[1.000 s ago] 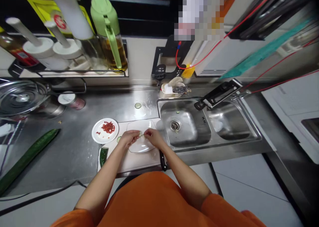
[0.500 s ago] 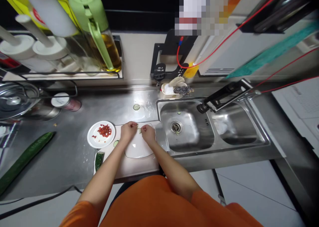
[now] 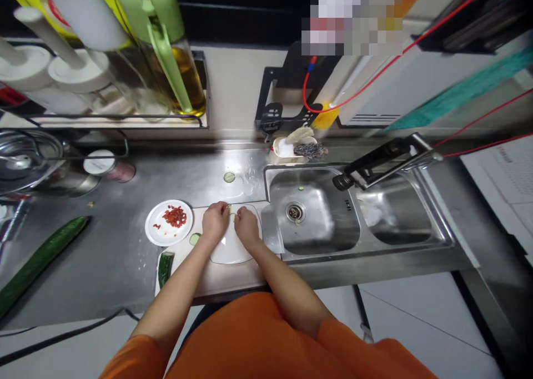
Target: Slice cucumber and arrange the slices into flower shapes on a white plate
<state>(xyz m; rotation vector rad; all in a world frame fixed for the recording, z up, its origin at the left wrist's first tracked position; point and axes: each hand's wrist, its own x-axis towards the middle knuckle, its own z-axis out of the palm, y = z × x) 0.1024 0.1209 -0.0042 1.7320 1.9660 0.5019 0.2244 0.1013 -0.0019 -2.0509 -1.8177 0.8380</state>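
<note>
Left hand [image 3: 215, 220] and right hand [image 3: 246, 226] meet over the far edge of a white plate [image 3: 230, 251], fingertips pinching a thin cucumber slice [image 3: 232, 215] between them. It looks light, wet, floppy, easily torn; best pinched gently at its rim

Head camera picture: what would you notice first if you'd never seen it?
Two hands, the left hand and right hand, meet over a white plate on a cutting board, pinching thin green slices. Left of them sits a small dish of red bits, and a long cucumber lies far left on the steel counter.
</note>
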